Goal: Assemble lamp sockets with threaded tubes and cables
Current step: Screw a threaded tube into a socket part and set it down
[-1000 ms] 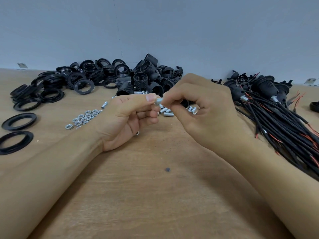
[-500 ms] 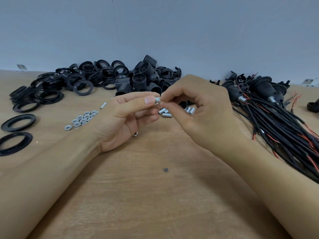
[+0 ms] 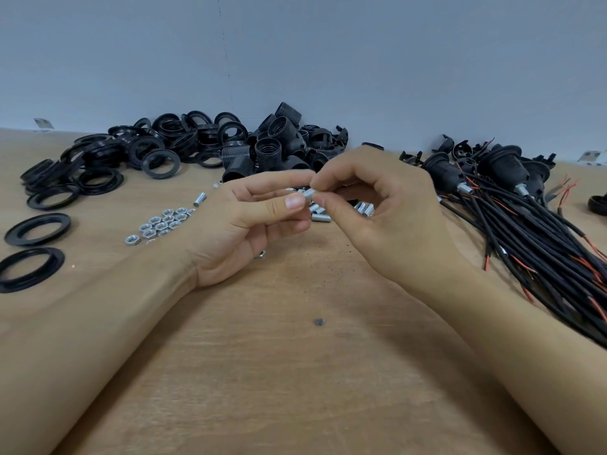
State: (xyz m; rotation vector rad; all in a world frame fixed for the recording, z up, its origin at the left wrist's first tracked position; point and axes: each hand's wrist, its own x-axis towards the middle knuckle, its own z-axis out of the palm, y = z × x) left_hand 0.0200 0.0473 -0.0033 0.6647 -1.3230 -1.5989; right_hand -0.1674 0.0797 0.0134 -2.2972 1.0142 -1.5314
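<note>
Tube: a small silver threaded tube [image 3: 309, 194] is held at frame centre, above the wooden table [image 3: 295, 372].
Left hand [image 3: 249, 224]: the tube's left end is pinched between thumb and forefinger.
Right hand [image 3: 377, 211]: the tube's right end is pinched by curled fingertips.
Nuts [image 3: 161, 223]: scattered left of centre.
Cables [image 3: 532, 238]: bundled at right.
Sockets [image 3: 279, 146]: piled at upper centre.

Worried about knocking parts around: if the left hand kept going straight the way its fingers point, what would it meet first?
Most likely the right hand, whose fingertips pinch the same small metal tube the left hand holds; depth is hard to judge.
</note>
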